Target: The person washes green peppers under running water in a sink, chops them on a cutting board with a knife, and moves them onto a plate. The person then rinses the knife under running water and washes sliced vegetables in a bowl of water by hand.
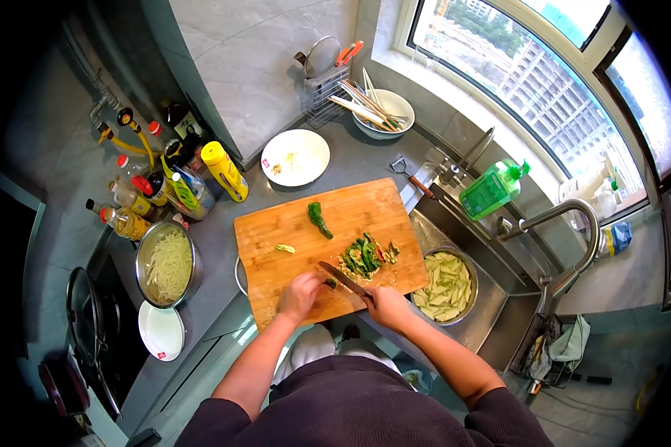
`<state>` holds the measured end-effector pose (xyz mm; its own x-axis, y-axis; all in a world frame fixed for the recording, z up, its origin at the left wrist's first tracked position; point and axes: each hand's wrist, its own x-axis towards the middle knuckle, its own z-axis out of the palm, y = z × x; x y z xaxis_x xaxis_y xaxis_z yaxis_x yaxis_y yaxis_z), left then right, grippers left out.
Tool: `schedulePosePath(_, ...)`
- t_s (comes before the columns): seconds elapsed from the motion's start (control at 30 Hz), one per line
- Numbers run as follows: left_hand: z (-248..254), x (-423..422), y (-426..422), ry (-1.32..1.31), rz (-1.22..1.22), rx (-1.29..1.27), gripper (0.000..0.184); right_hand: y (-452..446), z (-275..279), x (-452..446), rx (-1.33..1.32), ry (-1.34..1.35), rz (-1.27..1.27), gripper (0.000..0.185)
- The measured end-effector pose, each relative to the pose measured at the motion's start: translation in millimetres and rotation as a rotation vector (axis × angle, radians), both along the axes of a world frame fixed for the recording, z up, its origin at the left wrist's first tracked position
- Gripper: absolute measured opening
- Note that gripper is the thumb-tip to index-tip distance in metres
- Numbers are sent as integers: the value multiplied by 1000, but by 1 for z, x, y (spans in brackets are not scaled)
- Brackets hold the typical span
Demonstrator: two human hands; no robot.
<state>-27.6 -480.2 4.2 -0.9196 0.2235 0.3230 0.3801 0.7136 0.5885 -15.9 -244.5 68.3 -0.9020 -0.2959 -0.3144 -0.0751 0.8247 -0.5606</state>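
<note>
On the wooden cutting board (276, 223) lies a heap of chopped green pepper (363, 257) with reddish bits. A whole dark green pepper (319, 220) rests farther back, and a small pale green piece (285, 248) is to its left. My right hand (388, 307) grips the handle of a knife (343, 278), its blade pointing left. My left hand (300, 294) is at the board's near edge by the blade tip, its fingers closed on a small dark green pepper piece (330, 283).
A steel bowl of pale shreds (168, 264) and a white plate (161, 332) stand left. Bottles (130, 197) line the back left. Behind the board is another plate (296, 158). The sink (511, 324) at right holds a bowl of cut vegetables (445, 287).
</note>
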Motion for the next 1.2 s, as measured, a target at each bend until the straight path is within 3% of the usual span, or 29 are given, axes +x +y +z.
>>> schedulePosePath(0.27, -4, -1, -5, -57, -125, -223, 10, -5, 8, -5, 72, -13, 134, 20)
schedulePosePath(0.67, -27, 1, -8, 22, -50, -205, 8, -22, -6, -1, 198, -17, 167, 15)
schedulePosePath(0.83, -23, 6, -10, -36, -39, -225, 7, -26, 27, -12, 279, -5, 265, 15)
schedulePosePath(1.07, -28, 6, -8, 16, -37, -135, 7, -19, 11, -17, 241, -5, 305, 15)
schedulePosePath(1.2, -28, 6, -9, -24, -49, -209, 10, -33, -12, -18, 220, 14, 243, 21)
